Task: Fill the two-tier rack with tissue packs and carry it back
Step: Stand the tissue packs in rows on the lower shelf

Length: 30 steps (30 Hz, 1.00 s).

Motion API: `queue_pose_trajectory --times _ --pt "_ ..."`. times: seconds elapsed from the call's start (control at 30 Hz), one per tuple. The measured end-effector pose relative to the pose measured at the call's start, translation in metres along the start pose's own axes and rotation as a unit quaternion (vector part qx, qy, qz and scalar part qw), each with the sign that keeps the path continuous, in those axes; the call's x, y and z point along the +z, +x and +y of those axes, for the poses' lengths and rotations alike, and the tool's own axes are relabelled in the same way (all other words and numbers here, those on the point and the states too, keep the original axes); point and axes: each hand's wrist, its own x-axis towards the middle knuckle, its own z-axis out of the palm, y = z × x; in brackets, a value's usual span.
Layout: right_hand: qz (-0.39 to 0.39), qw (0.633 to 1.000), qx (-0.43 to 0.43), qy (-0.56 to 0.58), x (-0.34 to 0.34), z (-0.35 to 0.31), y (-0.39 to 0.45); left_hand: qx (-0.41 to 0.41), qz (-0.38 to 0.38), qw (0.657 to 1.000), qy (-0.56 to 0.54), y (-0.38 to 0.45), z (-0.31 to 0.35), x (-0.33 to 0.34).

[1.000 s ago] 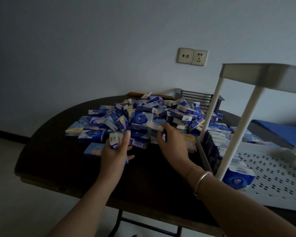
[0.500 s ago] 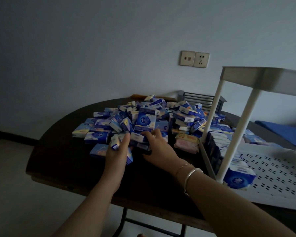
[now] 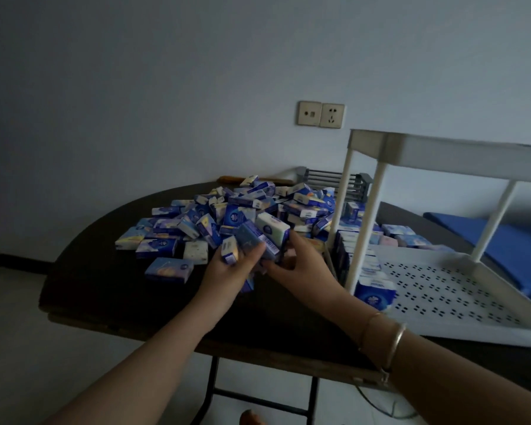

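A heap of blue and white tissue packs (image 3: 242,210) covers the back of the dark round table (image 3: 111,289). My left hand (image 3: 230,268) grips a small bundle of packs (image 3: 252,240) lifted just in front of the heap. My right hand (image 3: 301,262) holds the same bundle from the right side, with a white pack (image 3: 272,225) on top. The white two-tier rack (image 3: 442,280) stands on the table to the right. A row of packs (image 3: 371,283) lines the left end of its perforated lower tier; the upper tier's inside is hidden.
A grey wire rack (image 3: 334,179) stands behind the heap against the wall. A blue mat (image 3: 503,240) lies beyond the rack at right. Sockets (image 3: 321,114) are on the wall. The table's folding legs (image 3: 212,391) show below its near edge.
Both hands have come together and lifted a bundle of packs out of the heap's front edge; earlier the right hand was reaching flat into the pile.
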Motion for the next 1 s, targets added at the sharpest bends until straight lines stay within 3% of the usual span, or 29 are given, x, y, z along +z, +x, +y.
queue_pose_trajectory --times 0.23,0.43,0.57,0.77,0.9,1.0 --pt "-0.061 0.997 0.053 -0.004 -0.054 -0.02 -0.054 0.028 -0.076 0.996 0.025 -0.039 0.027 0.038" --pt "-0.124 0.972 0.163 0.112 -0.115 -0.032 -0.099 0.153 -0.146 0.97 0.121 -0.072 0.038 0.077" --pt "-0.103 0.969 0.184 0.129 -0.149 -0.026 -0.118 0.199 -0.19 0.946 0.172 -0.083 0.044 0.11" --pt "-0.023 0.979 0.184 0.084 -0.181 -0.009 -0.133 0.228 -0.192 0.915 0.271 -0.082 0.049 0.169" --pt "0.009 0.975 0.205 0.085 -0.203 0.011 -0.134 0.197 -0.193 0.893 0.356 -0.07 0.046 0.202" --pt "0.008 0.974 0.215 0.073 -0.218 0.026 -0.134 0.143 -0.245 0.884 0.372 -0.063 0.045 0.223"
